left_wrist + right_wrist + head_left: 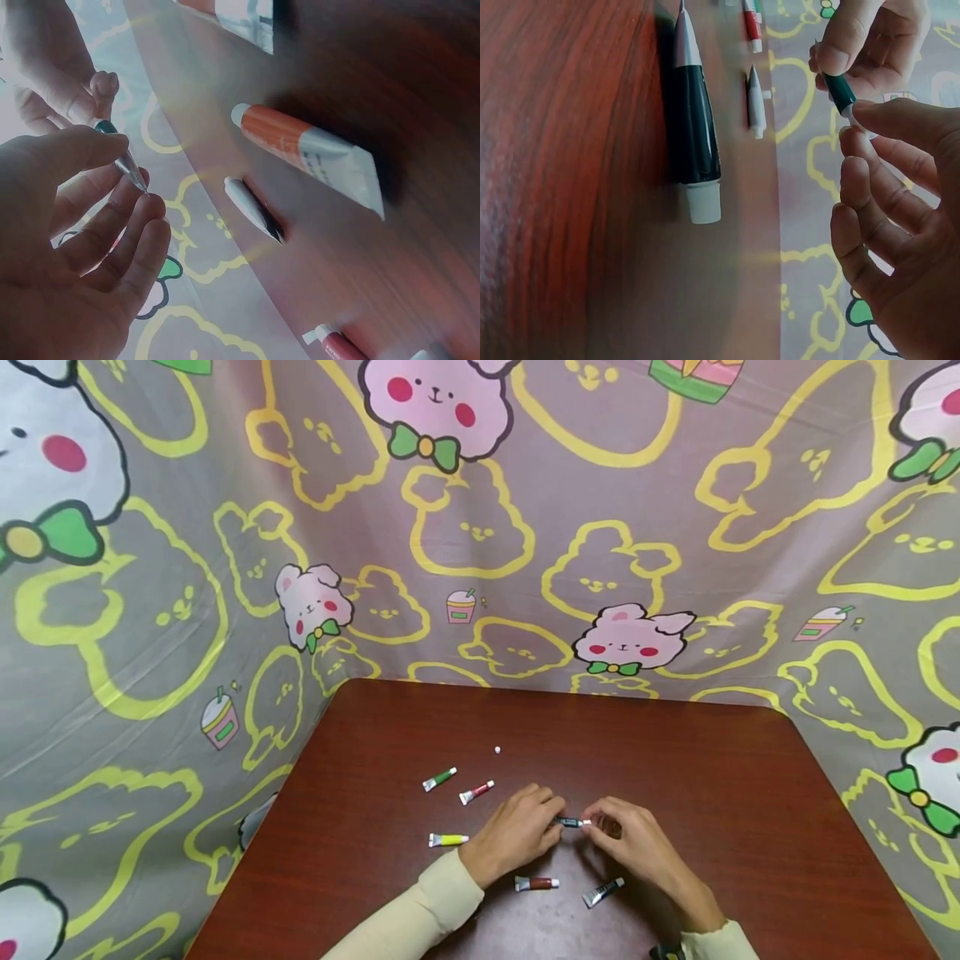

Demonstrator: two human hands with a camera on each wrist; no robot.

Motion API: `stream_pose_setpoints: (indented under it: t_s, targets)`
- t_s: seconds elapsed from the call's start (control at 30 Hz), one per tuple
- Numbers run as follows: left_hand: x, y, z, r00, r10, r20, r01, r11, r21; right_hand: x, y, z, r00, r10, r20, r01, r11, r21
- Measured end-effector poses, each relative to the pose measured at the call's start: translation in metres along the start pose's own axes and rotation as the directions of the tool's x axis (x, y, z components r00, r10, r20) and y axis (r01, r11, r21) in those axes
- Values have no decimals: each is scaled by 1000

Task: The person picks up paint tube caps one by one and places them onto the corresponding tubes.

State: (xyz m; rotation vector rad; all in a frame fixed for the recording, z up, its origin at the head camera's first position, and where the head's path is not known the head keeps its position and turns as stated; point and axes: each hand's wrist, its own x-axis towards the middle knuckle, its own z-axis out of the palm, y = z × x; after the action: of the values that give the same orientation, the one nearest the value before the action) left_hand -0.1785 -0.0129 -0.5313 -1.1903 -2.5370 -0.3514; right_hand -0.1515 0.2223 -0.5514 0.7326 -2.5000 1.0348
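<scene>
My left hand [521, 827] pinches a small dark green paint tube [570, 822] by its flat silver end, between thumb and fingers. In the right wrist view this tube [840, 91] slants between both hands above the table. At its other end, my right hand [633, 835] pinches the white cap [587, 822] between thumb and index finger. Those fingertips hide much of the cap, so I cannot tell whether it is loose. A brown paint tube [537, 883] and a black paint tube [603, 892] lie on the table nearer to me than the hands.
Left of my hands lie a green tube [440, 779], a red tube [477, 792] and a yellow tube [448, 840]. Farther back is a tiny white piece [497, 749], perhaps a cap. Patterned cloth [480, 527] surrounds the brown table [675, 752] at back and sides.
</scene>
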Motion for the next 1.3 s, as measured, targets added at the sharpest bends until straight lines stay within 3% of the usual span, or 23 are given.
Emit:
stream_pose_setpoints:
  t_s: [0.43,0.73,1.03,1.3]
  targets:
    - [-3,-1,3,1000,13,-15,-13,1000,2,-2,-4,3,1000,12,-18,-12,1000,8]
    - [-4,-2,4,999,10,-31,-11,1000,-28,-3,-6,7,996,79,-31,-79,997,-13]
    - [-3,-2,2,996,25,-83,-33,995,-97,0,-8,8,994,77,-82,-82,995,-55]
    - [-4,-1,1,995,34,-96,-43,995,-92,0,-11,9,987,132,-93,-132,991,12]
